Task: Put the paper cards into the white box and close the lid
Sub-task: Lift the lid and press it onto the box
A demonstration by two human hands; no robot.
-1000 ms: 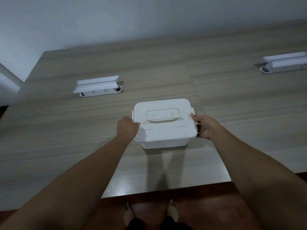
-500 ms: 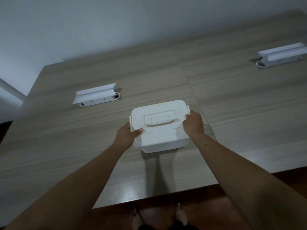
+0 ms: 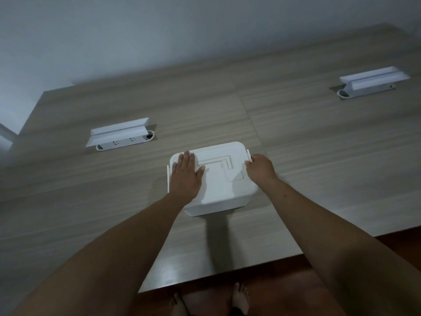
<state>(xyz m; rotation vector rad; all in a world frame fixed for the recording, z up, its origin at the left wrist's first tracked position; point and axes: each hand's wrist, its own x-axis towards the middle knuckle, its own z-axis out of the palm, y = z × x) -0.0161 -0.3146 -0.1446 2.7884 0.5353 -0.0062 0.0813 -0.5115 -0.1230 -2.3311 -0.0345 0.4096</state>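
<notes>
Item: white box (image 3: 218, 197), plastic, rounded corners, standing near the front edge of the wooden table (image 3: 296, 137), just ahead of us. Lid (image 3: 227, 181) seated on top, with a recessed carry handle (image 3: 216, 159) lying flat in its well. A side latch (image 3: 248, 154) stands at the right end; a matching tab shows along the left end.

Item: left hand (image 3: 185, 176). We lay it flat, palm down, on the left half of the lid, fingers stretched forward and only slightly parted, thumb angled out toward the handle. It presses, or steadies; nothing is pinched.

Item: right hand (image 3: 259, 168). We hold it at the right end of the box, fingers curled down against the latch area. Whether they pinch the latch or merely push on it, we cannot tell.

Item: paper cards. None in sight on the table; we judge them already inside, though the closed lid hides the contents.

Other fixtures: two white desktop socket units, one to the left (image 3: 120, 135), one at far right (image 3: 371, 84), both well apart from the box.

Status: loading appears done and the lid is down. Remaining, as we judge it: snapping the right latch home, checking the left one, then letting go.
</notes>
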